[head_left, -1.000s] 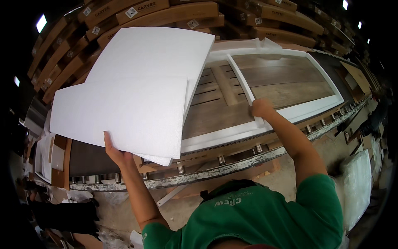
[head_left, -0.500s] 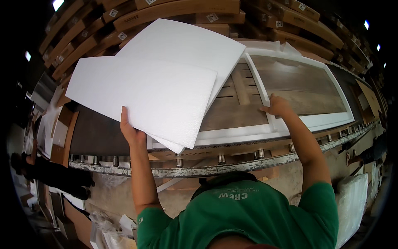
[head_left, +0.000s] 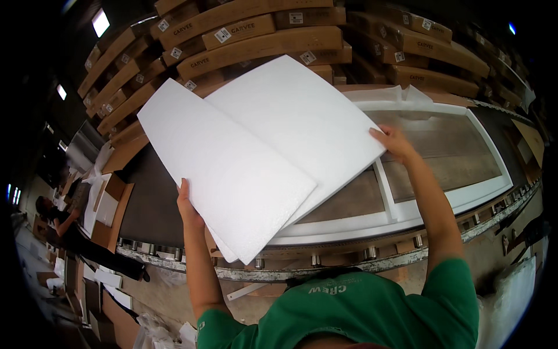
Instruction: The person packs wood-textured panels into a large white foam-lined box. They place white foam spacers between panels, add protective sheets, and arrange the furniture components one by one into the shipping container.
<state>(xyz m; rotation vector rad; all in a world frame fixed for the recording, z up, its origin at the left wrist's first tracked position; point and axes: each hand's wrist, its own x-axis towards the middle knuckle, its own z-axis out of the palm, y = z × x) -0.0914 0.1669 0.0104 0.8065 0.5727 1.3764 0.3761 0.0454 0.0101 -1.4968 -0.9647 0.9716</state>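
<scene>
Two white foam sheets overlap at a slant in front of me: a narrower sheet (head_left: 221, 168) on top and a larger sheet (head_left: 302, 110) beneath it. My left hand (head_left: 190, 206) grips their left edge, thumb up on the top face and fingers hidden underneath. At the right corner of the larger sheet, my right hand (head_left: 396, 143) is closed on its edge. Under the sheets lies an open carton with a white foam frame (head_left: 349, 231) around brown wood-grain panels (head_left: 444, 154). The sheets cover the carton's left part.
The carton rests on a dark conveyor belt (head_left: 152, 198) with a worn metal rail and rollers (head_left: 371, 253) along its near side. Long brown cartons (head_left: 256, 49) are stacked behind. At the far left another person (head_left: 65, 224) stands by an opened box (head_left: 107, 203).
My right hand has left the foam frame's divider and taken the larger sheet's right corner. Both sheets have turned clockwise and shifted right, covering more of the carton's panels.
</scene>
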